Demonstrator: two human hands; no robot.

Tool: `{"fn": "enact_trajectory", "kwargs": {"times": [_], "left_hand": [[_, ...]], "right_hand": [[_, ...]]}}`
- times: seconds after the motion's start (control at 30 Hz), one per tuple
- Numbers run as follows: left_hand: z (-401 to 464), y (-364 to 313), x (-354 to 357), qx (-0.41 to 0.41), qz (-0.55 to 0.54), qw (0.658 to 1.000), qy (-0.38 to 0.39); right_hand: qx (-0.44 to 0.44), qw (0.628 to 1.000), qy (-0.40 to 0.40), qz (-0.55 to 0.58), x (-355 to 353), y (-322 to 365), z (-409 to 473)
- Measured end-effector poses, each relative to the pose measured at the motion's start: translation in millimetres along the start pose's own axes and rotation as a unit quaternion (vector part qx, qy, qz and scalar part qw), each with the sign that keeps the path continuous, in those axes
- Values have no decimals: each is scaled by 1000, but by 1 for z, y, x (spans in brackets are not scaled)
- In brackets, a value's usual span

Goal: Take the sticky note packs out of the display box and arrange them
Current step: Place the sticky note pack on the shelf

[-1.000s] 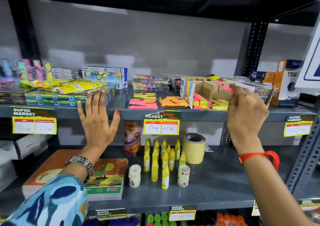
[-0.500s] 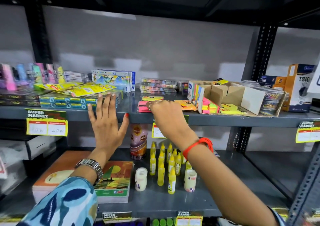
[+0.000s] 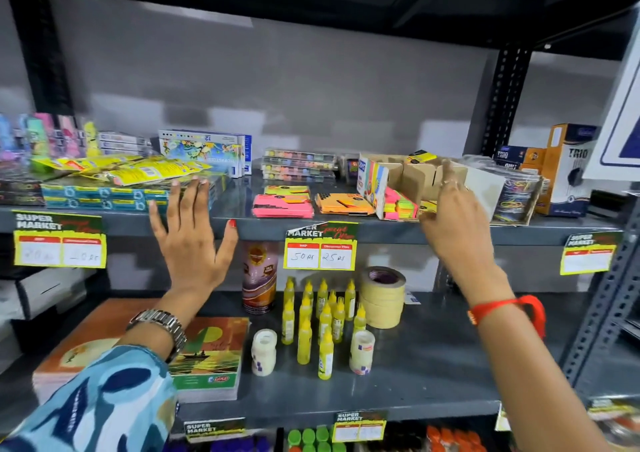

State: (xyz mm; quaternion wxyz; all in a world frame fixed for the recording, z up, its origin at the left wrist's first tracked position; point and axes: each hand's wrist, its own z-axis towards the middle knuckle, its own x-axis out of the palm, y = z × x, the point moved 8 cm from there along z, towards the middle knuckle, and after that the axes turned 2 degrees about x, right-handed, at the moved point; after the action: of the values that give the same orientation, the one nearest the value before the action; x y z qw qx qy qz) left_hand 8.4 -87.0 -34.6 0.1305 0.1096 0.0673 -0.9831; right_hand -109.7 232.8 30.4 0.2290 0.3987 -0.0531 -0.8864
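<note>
The cardboard display box [image 3: 414,174] sits on the upper shelf [image 3: 346,228], with neon pink, green and yellow sticky note packs [image 3: 400,205] in its front. To its left lie a pink pack stack [image 3: 282,205], an orange pack stack [image 3: 343,203] and a yellow-orange pack [image 3: 286,190] behind them. My right hand [image 3: 453,219] is raised in front of the box with fingers apart and holds nothing. My left hand [image 3: 192,240] is flat and spread against the shelf's front edge, left of the pink stack.
Blue and yellow packets [image 3: 114,181] fill the upper shelf's left side; rubber band tubs [image 3: 516,192] and TRIO boxes [image 3: 568,171] stand to the right. Below are yellow glue bottles [image 3: 320,316], masking tape rolls [image 3: 382,295], a can [image 3: 259,276] and notebooks [image 3: 204,354].
My right hand left the pink stack at the shelf's middle and moved right, back up to the display box. My left hand stayed on the shelf edge.
</note>
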Motion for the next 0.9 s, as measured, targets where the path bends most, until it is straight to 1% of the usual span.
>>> {"fn": "enact_trajectory", "kwargs": {"times": [0.07, 0.13, 0.17, 0.2, 0.3, 0.4, 0.47, 0.53, 0.6, 0.63, 0.7, 0.73, 0.77, 0.83, 0.9], "left_hand": [[0, 0, 0, 0, 1, 1000, 0], [0, 0, 1, -1, 1, 1000, 2], [0, 0, 1, -1, 1, 1000, 3], [0, 0, 1, -1, 2, 1000, 5], [0, 1, 1, -1, 3, 1000, 12], [0, 2, 2, -1, 6, 1000, 19], [1, 2, 1, -2, 7, 1000, 20], [1, 2, 2, -3, 8, 1000, 21], [0, 2, 2, -3, 11, 1000, 23], [0, 2, 2, -1, 12, 1000, 22], [0, 1, 1, 3, 12, 1000, 18], [0, 1, 1, 3, 11, 1000, 16], [0, 2, 1, 2, 12, 1000, 15], [0, 2, 1, 1, 13, 1000, 18], [0, 3, 2, 0, 15, 1000, 26]], "right_hand": [[-7, 997, 53, -48, 16, -13, 1], [-32, 989, 92, -113, 28, -16, -4], [-44, 984, 94, -142, 29, -16, -7], [-52, 983, 77, -161, 26, -16, -9], [-39, 989, -22, -144, 9, -20, -13], [46, 994, -71, -68, -6, -36, -15], [67, 987, -146, -9, -22, -41, -16], [44, 965, -252, 51, -41, -34, -18], [-16, 934, -340, 108, -57, -12, -19], [-58, 920, -368, 125, -61, 5, -18], [-142, 899, -395, 124, -61, 48, -15], [-176, 896, -389, 120, -57, 72, -11], [-204, 900, -366, 121, -49, 95, -6], [-237, 924, -273, 124, -26, 134, 10], [-230, 955, -157, 101, 2, 161, 26]]}}
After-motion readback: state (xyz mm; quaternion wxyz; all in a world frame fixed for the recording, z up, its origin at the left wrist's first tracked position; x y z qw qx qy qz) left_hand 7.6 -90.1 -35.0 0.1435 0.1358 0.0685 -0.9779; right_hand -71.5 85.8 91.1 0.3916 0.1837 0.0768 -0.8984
